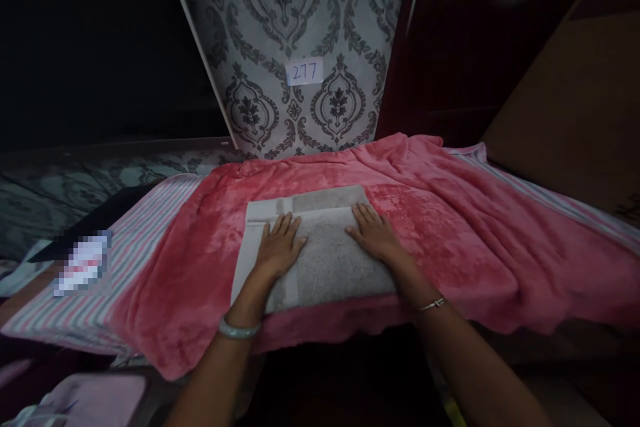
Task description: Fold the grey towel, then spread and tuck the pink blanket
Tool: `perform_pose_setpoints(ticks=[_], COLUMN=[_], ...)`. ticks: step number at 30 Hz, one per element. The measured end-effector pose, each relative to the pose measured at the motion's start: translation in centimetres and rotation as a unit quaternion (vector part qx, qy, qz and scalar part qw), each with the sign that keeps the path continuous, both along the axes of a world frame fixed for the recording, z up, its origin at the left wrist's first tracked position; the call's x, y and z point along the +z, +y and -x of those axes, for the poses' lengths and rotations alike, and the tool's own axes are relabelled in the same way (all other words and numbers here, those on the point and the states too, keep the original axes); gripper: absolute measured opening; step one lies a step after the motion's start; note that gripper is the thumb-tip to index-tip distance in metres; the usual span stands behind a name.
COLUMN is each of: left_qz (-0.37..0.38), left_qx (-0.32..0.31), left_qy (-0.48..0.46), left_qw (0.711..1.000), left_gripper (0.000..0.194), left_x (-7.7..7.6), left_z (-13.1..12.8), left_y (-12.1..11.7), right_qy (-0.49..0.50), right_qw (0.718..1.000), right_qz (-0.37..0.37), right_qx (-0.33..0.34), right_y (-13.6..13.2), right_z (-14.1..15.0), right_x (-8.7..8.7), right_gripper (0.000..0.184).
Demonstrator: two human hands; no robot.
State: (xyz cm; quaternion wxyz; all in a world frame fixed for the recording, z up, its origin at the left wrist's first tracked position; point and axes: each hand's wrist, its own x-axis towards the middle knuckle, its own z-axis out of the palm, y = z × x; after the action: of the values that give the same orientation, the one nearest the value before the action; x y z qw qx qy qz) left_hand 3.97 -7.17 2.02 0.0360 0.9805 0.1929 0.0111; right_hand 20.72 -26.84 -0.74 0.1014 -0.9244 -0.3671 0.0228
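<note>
A folded grey cloth, towel-like with paler bands on its left side (pixel 330 260), lies on a pink plush blanket (pixel 450 240). My left hand (pixel 280 245) rests flat on the left part of the cloth, fingers spread and pointing away from me. On its right part lies my right hand (pixel 374 232), also flat with the fingers apart, close to the fold along the far side. Neither hand grips anything. A strip of the cloth's lower layer shows beyond that fold.
Beneath the blanket, a striped cloth (pixel 155 220) covers the surface. A patterned wall (pixel 345 33) with a paper marked 277 (pixel 305 71) stands behind. A large dark screen (pixel 100 47) is at left, a cardboard sheet (pixel 575 93) at right, and a pink seat-like object (pixel 100 397) at lower left.
</note>
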Motion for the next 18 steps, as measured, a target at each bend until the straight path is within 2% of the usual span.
perform_pose_setpoints(ticks=[5,9,12,13,15,18], left_qz=[-0.013,-0.024,-0.027,-0.026,-0.022,-0.023], left_qx=[0.038,0.08,0.094,0.095,0.099,0.105], left_qy=[-0.002,-0.024,-0.033,-0.031,-0.024,-0.025], left_qw=[0.999,0.996,0.995,0.995,0.995,0.994], left_gripper=[0.062,0.063,0.062,0.062,0.061,0.061], left_x=[-0.6,-1.3,-1.4,-1.5,-1.4,-1.5], left_z=[3.0,4.8,5.3,5.3,5.3,5.2], left_y=[1.7,1.9,1.6,1.5,1.4,1.5], right_qy=[0.051,0.051,-0.009,-0.037,-0.072,-0.04], right_qw=[0.998,0.996,0.992,0.991,0.992,0.99], right_qz=[-0.024,-0.045,-0.06,-0.073,-0.095,-0.076], right_qx=[-0.036,-0.063,-0.109,-0.103,-0.035,0.109], right_y=[-3.1,-5.1,-4.7,-4.1,-2.3,0.5], right_z=[-0.5,-0.4,1.3,2.3,5.2,9.6], right_x=[-0.9,-1.1,-0.3,0.1,0.7,0.9], right_gripper=[0.07,0.066,0.064,0.064,0.064,0.064])
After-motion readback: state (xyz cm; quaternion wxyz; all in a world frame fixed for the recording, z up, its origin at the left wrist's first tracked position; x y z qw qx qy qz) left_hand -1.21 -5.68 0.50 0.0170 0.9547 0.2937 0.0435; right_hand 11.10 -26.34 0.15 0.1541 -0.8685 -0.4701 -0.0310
